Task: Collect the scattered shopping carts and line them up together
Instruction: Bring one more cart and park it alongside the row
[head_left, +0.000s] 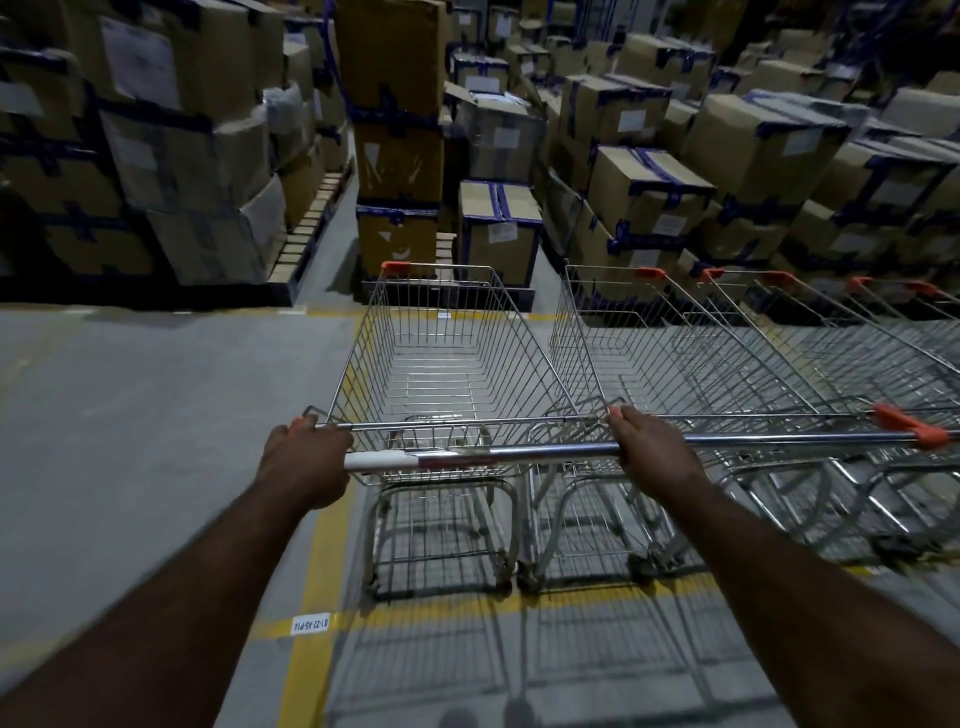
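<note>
stacked boxes (498, 228) ahead, parked carts (727, 353) just right; left hand (304, 460) and right hand (657, 452) grasp the cart handle (483, 453).

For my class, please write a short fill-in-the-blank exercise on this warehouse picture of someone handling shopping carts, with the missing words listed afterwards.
1. The left hand and the right hand both grip the ____ of the empty silver wire shopping cart.
2. The row of parked wire carts stands to this cart's ____.
3. The painted floor lines are ____.
4. The stacked boxes are made of ____.

Missing words: handle; right; yellow; cardboard
</note>
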